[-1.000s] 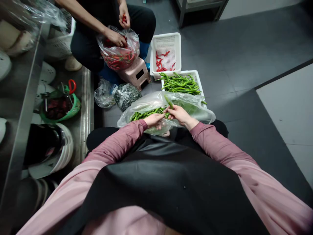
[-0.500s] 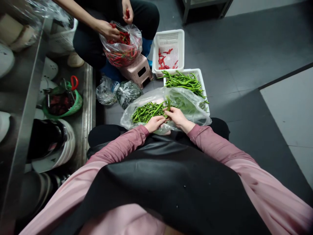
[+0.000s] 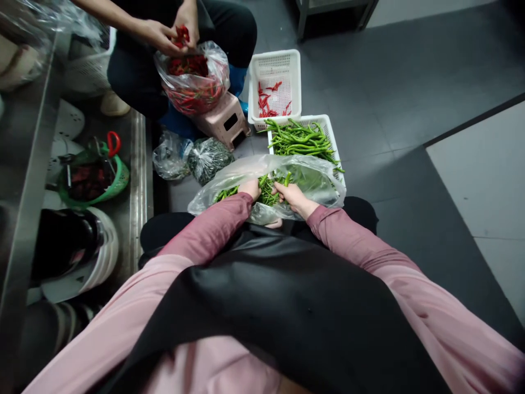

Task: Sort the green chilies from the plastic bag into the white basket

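A clear plastic bag (image 3: 328,186) lies open across my lap, with a heap of thin green chili peppers (image 3: 268,191) inside. My right hand (image 3: 292,196) is closed round a green chili pepper (image 3: 287,178), whose end sticks up above the thumb. To the left, my left hand (image 3: 250,189) reaches down into the bag against the peppers. Its fingertips are hidden, so what it grips cannot be made out. Just beyond the bag, a white plastic basket (image 3: 334,139) holds a pile of long green chili peppers (image 3: 301,139).
Another white basket (image 3: 274,57) holds some red chilies. Opposite, a person's hands (image 3: 174,38) handle red chilies over a bag (image 3: 197,96) on a pink stool (image 3: 227,117). Tied bags (image 3: 209,158) lie on the floor. Left stands a metal shelf with a green colander (image 3: 118,180).
My left hand has left my right hand and moved left, down into the peppers. My right hand keeps its pepper, now lower. The other person's hands have come together.
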`<state>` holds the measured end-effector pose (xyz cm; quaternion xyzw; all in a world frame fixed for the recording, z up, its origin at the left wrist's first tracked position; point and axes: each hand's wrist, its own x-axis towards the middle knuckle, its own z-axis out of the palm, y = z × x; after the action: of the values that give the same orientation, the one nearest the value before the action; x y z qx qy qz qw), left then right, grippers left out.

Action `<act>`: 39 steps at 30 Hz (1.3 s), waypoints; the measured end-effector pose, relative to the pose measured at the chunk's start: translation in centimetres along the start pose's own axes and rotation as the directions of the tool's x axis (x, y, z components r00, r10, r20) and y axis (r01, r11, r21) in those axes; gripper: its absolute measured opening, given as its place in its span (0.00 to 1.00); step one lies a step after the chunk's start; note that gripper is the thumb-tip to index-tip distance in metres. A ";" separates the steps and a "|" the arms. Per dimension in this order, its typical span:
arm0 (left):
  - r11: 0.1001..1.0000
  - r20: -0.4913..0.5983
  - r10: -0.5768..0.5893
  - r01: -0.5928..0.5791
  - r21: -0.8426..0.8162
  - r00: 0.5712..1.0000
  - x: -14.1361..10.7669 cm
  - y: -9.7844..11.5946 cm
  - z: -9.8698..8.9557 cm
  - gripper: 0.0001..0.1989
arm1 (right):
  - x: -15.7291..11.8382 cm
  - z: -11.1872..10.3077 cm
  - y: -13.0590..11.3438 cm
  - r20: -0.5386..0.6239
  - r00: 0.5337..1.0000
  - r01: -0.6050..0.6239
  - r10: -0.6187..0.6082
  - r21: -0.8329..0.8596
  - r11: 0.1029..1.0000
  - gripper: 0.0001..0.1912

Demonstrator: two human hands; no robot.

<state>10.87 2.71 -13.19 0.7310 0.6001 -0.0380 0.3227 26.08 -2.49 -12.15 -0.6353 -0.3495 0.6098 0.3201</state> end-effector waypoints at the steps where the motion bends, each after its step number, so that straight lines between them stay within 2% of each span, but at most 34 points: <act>1: 0.997 -0.025 0.012 -0.010 0.080 1.000 -0.7 0.2 0.1 0.16 | 0.0 0.2 0.2 -0.014 1.000 -0.008 0.008 -0.011 1.000 0.15; 2: 0.988 -0.048 0.048 -0.040 0.152 0.998 -1.5 0.4 0.2 0.16 | 0.0 0.4 0.3 -0.016 1.000 0.010 -0.011 -0.024 1.000 0.13; 4: 0.973 -0.049 0.144 -0.132 0.190 0.988 -3.3 0.6 0.1 0.17 | 0.0 0.8 0.6 0.042 0.995 0.096 -0.094 -0.051 0.994 0.11; 7: 0.976 0.037 0.215 -0.217 0.032 0.976 -5.1 0.8 -0.6 0.14 | -0.1 1.4 0.8 0.177 0.955 0.256 -0.238 -0.087 0.963 0.11; 9: 0.975 0.116 0.205 -0.193 -0.108 0.972 -5.6 0.7 -1.6 0.14 | -0.2 1.6 0.6 0.218 0.922 0.353 -0.319 -0.138 0.925 0.10; 11: 0.976 0.143 0.128 -0.099 -0.194 0.981 -5.6 0.6 -2.8 0.13 | -0.3 1.7 0.3 0.220 0.900 0.422 -0.376 -0.224 0.878 0.09; 13: 0.978 0.073 0.045 -0.029 -0.205 0.996 -5.5 0.6 -4.2 0.15 | -0.5 1.6 0.1 0.200 0.900 0.434 -0.388 -0.315 0.844 0.10; 14: 0.980 0.017 0.038 -0.034 -0.197 0.999 -5.3 0.7 -4.8 0.18 | -0.5 1.6 0.0 0.198 0.904 0.427 -0.379 -0.342 0.837 0.10; 17: 0.974 -0.108 0.147 -0.163 -0.156 0.983 -4.8 0.8 -5.6 0.22 | -0.6 1.2 -0.4 0.174 0.911 0.410 -0.374 -0.289 0.865 0.10; 19: 0.970 -0.095 0.198 -0.209 -0.121 0.976 -4.6 0.7 -5.0 0.20 | -0.4 0.8 -0.7 0.087 0.905 0.425 -0.416 -0.175 0.888 0.12; 20: 0.972 -0.047 0.201 -0.205 -0.115 0.978 -4.5 0.5 -4.4 0.19 | -0.2 0.5 -0.9 0.019 0.900 0.435 -0.436 -0.119 0.892 0.12; 22: 0.973 0.113 0.180 -0.160 -0.164 0.977 -4.3 -0.3 -3.0 0.17 | 0.2 0.0 -1.3 -0.104 0.889 0.446 -0.445 -0.024 0.895 0.13; 24: 0.966 0.211 0.164 -0.114 -0.230 0.964 -4.2 -1.3 -1.6 0.17 | 0.5 -0.4 -1.6 -0.162 0.903 0.413 -0.397 0.075 0.908 0.14; 27: 0.974 0.153 0.191 -0.168 -0.150 0.970 -3.7 -2.7 -0.5 0.14 | 0.7 -0.6 -1.8 -0.167 0.933 0.350 -0.319 0.217 0.911 0.15; 29: 0.978 0.158 0.201 -0.190 -0.083 0.967 -3.4 -3.3 -0.3 0.12 | 0.7 -0.8 -1.9 -0.195 0.925 0.369 -0.327 0.243 0.897 0.15; 32: 0.947 0.181 0.284 -0.245 -0.208 0.942 -3.4 -3.4 -0.4 0.17 | 0.9 -1.1 -2.1 -0.235 0.903 0.409 -0.360 0.211 0.888 0.14; 34: 0.914 0.155 0.339 -0.287 -0.285 0.928 -3.7 -3.0 -0.2 0.19 | 0.9 -1.3 -2.1 -0.213 0.923 0.369 -0.322 0.242 0.897 0.13; 35: 0.915 0.151 0.332 -0.280 -0.289 0.931 -3.9 -2.7 0.0 0.19 | 0.8 -1.2 -2.0 -0.193 0.937 0.336 -0.291 0.272 0.902 0.13; 37: 0.948 0.166 0.244 -0.199 -0.248 0.955 -4.1 -2.1 0.7 0.19 | 0.7 -1.0 -1.7 -0.175 0.954 0.287 -0.243 0.302 0.909 0.11; 39: 0.977 0.190 0.129 -0.092 -0.194 0.973 -4.2 -1.6 1.5 0.20 | 0.4 -0.5 -1.2 -0.187 0.944 0.310 -0.272 0.218 0.926 0.09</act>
<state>8.75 -1.56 -13.21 0.7227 0.5236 -0.0382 0.4496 26.49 -1.50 -11.39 -0.5770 -0.3367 0.5430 0.5087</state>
